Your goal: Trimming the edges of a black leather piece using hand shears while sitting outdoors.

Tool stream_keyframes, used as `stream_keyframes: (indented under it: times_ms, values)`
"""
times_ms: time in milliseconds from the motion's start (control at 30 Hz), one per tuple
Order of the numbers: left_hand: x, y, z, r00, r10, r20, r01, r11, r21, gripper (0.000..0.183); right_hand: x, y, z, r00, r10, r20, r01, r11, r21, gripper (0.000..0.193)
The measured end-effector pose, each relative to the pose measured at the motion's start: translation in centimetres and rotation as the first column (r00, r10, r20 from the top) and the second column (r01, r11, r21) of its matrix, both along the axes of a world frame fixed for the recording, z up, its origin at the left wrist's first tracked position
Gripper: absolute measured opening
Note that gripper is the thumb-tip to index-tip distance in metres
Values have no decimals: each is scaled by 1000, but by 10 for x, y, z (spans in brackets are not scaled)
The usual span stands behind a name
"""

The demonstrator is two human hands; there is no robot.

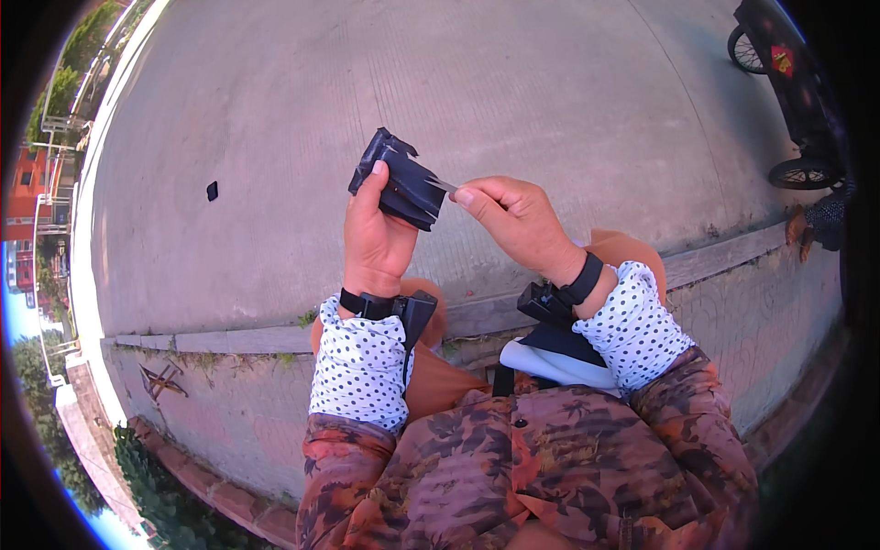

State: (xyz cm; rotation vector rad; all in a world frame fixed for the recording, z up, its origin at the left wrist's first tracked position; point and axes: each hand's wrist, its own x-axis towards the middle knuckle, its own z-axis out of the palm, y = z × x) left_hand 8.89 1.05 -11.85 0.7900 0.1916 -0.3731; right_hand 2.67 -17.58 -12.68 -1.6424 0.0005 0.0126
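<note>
My left hand [378, 240] holds up a dark blue-black wallet [403, 188], its thumb pressed on the near face and the other fingers mostly hidden behind. The wallet is spread, with layered edges and slots showing on its right side. At that side my right hand [518, 220] pinches a thin greyish strip [444, 184] between thumb and forefinger. The strip reaches into the wallet's edge; whether it is a card or part of the wallet, I cannot tell. Black straps with small devices [417, 312] circle both wrists, over white dotted sleeves.
Below the hands lies a grey concrete pavement [275, 110] with a small dark object [213, 191] on it. A stone ledge [724, 257] runs across near my knees. At the right stand a dark wheeled cart [788, 92] and another person's feet [800, 231]. A brown frame [163, 379] rests at lower left.
</note>
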Motion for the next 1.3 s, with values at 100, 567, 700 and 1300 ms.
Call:
stream_keyframes:
  times_ms: [100,567,700,1300]
  values:
    - [1,1,-5,1000,-6,16,6,1000,22,25,1,0,1,1000,-7,13,7,1000,-11,24]
    - [-2,-2,4,1000,31,4,-31,999,23,28,-1,-2,-2,1000,25,-17,-26,999,-32,28]
    - [0,3,0,1000,22,6,-22,1000,12,27,-2,-3,-3,997,49,-53,-50,998,-25,29]
    - [-3,-5,1,999,-24,40,24,1000,18,31,1,1,2,999,-4,-38,4,1000,2,29]
